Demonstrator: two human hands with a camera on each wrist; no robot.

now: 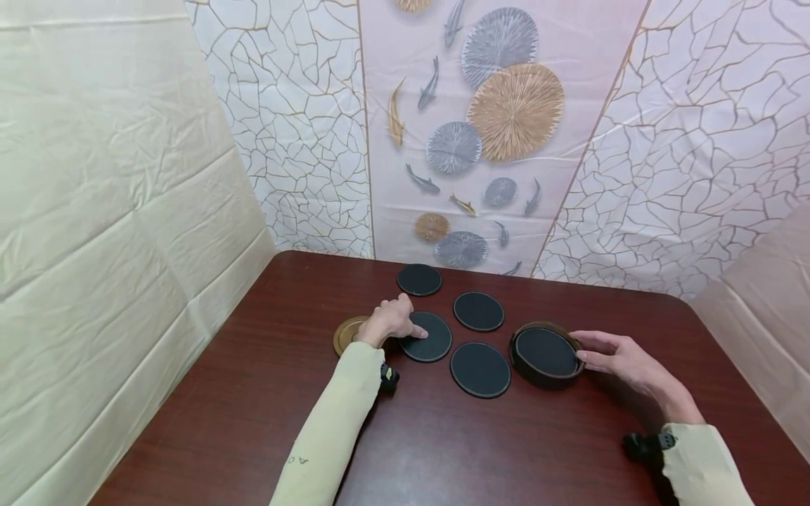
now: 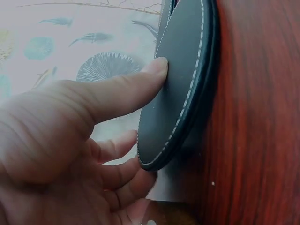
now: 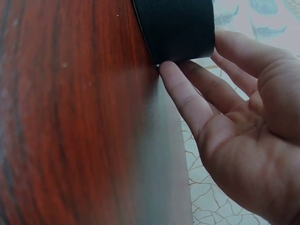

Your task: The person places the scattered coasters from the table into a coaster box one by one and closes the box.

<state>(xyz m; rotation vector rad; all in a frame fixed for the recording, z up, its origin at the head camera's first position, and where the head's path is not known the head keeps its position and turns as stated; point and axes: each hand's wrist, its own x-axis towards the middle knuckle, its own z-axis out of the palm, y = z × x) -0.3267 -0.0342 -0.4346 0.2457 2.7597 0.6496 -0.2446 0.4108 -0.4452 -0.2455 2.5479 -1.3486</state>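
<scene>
The surface (image 1: pixel 430 457) is dark red-brown wood grain, a bit glossy, w/ rounded far corners & small pale specks in the wrist views. Room: cream cloth (image 1: pixel 101 183) w/ fold lines hangs on the left side, beige cloth (image 1: pixel 759 295) on the right. Back wall: white sheet (image 1: pixel 304 126) w/ gold crack lines at both sides of 1 pinkish center panel (image 1: pixel 405 204), printed w/ fish & round fan shapes in gray & gold.

L hand (image 1: pixel 391 320) holds the edge of 1 black coaster (image 1: pixel 435 344) left of ctr, thumb on its top, fingertips at the rim; white stitching runs round the edge. Can't tell if it's flat or slightly raised.

R hand (image 1: pixel 623 358), fingers nearly straight & a bit apart, touches the right side of a round black holder (image 1: pixel 545 381) w/ a brownish rim; 1 coaster shows inside it.

3 more coasters lie flat on the surface: far coaster (image 1: pixel 419 280) near the back edge, mid coaster (image 1: pixel 479 311) & near coaster (image 1: pixel 480 370), both btwn the held coaster & the holder. Gold disc (image 1: pixel 344 334) sits just left of L hand, partly hidden by it. Both sleeves cream, w/ a black device at each wrist.
</scene>
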